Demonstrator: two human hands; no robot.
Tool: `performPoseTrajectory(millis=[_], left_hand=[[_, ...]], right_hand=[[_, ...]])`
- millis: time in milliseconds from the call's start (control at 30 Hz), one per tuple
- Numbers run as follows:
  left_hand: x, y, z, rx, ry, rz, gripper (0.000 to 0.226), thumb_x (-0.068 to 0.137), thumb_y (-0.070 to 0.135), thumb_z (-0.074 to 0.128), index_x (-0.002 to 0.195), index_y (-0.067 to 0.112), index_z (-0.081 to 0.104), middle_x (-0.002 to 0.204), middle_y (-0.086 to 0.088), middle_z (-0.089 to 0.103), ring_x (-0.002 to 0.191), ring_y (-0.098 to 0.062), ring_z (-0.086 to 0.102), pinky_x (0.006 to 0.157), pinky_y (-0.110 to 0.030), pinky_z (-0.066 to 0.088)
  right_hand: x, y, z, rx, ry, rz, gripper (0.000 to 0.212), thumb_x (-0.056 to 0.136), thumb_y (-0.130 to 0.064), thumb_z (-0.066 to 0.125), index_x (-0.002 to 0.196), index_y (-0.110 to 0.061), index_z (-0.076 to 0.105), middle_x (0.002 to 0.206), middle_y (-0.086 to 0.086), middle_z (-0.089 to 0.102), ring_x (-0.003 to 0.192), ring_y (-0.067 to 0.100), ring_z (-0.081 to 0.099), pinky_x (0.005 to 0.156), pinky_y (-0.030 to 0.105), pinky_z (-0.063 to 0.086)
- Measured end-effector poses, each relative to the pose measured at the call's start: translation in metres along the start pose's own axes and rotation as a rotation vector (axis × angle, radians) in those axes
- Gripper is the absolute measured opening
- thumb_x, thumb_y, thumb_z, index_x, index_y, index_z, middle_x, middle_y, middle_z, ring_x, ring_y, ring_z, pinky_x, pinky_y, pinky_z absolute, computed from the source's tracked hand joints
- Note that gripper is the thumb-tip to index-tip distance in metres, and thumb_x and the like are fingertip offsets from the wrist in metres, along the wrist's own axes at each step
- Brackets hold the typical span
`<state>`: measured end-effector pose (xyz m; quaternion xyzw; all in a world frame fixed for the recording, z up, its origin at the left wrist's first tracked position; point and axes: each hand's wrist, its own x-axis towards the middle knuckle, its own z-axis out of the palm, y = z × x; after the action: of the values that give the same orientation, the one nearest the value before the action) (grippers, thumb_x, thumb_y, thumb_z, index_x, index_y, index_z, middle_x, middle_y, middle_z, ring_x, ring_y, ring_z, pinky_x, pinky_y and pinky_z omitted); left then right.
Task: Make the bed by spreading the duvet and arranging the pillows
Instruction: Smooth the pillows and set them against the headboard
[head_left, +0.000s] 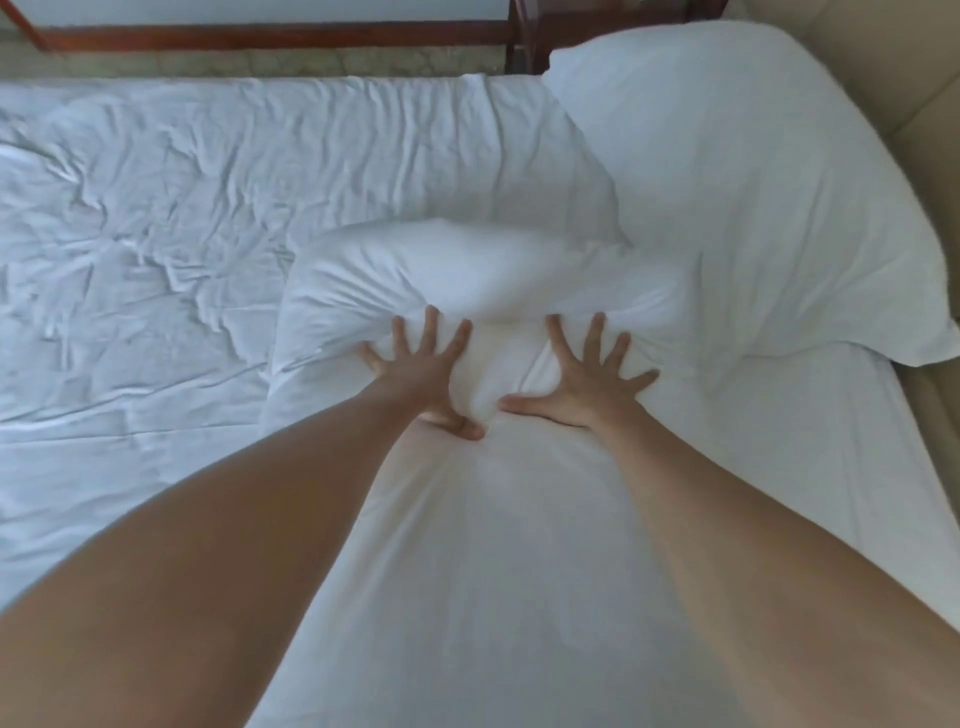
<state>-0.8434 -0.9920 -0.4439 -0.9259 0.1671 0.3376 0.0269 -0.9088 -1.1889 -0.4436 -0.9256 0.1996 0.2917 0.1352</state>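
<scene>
Both hands, left hand (415, 369) and right hand (587, 379), press splayed on the pillow (467, 280) atop the wrinkled sheet (156, 208).

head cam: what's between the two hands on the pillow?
Head view: only a pinched-up ridge of the plump white pillow's fabric lies between the left hand and right hand; both press it with spread fingers. Nothing else sits there.

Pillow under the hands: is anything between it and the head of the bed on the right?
Yes. Both the left hand and right hand press flat on the near pillow. A second pillow lies on its right, against the beige headboard, filling that side.
</scene>
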Motion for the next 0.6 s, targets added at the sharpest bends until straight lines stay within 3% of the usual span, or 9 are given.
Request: performPoseTrajectory(millis=[233,400,500,600], left_hand=[[0.047,0.003,0.024,0.043,-0.041,-0.022,0.151,0.044,0.082,0.074,0.148,0.04,-0.026,0.154,-0.005,-0.042,0.14,-0.048,-0.032,0.102,-0.08,-0.008],[0.039,0.007,0.036,0.072,0.049,-0.046,0.145,0.051,0.083,0.07,0.149,0.039,-0.026,0.155,-0.006,-0.039,0.141,-0.048,-0.029,0.105,-0.077,-0.009],[0.012,0.009,0.045,0.051,0.132,-0.054,0.127,0.066,0.081,0.062,0.151,0.037,-0.021,0.159,-0.003,-0.032,0.145,-0.043,-0.025,0.111,-0.07,-0.008],[-0.031,0.009,0.063,0.03,0.219,-0.042,0.09,0.088,0.076,0.032,0.155,0.035,-0.012,0.163,0.001,-0.022,0.148,-0.036,-0.021,0.115,-0.063,-0.01]], right_hand=[[0.049,0.003,0.03,0.001,0.004,-0.013,0.138,0.039,-0.1,0.052,0.141,-0.054,-0.028,0.155,0.001,-0.04,0.142,0.042,-0.031,0.102,0.08,-0.007],[0.038,-0.003,0.042,-0.002,0.115,-0.007,0.13,0.049,-0.097,0.052,0.147,-0.051,-0.02,0.158,0.005,-0.032,0.144,0.044,-0.024,0.103,0.078,-0.006],[0.008,-0.005,0.057,-0.052,0.208,-0.003,0.114,0.065,-0.094,0.04,0.152,-0.042,-0.013,0.161,0.012,-0.023,0.147,0.043,-0.016,0.11,0.07,-0.007],[-0.03,0.001,0.066,-0.058,0.217,-0.026,0.092,0.082,-0.083,0.023,0.155,-0.037,-0.008,0.162,0.01,-0.02,0.149,0.035,-0.017,0.118,0.058,-0.01]])
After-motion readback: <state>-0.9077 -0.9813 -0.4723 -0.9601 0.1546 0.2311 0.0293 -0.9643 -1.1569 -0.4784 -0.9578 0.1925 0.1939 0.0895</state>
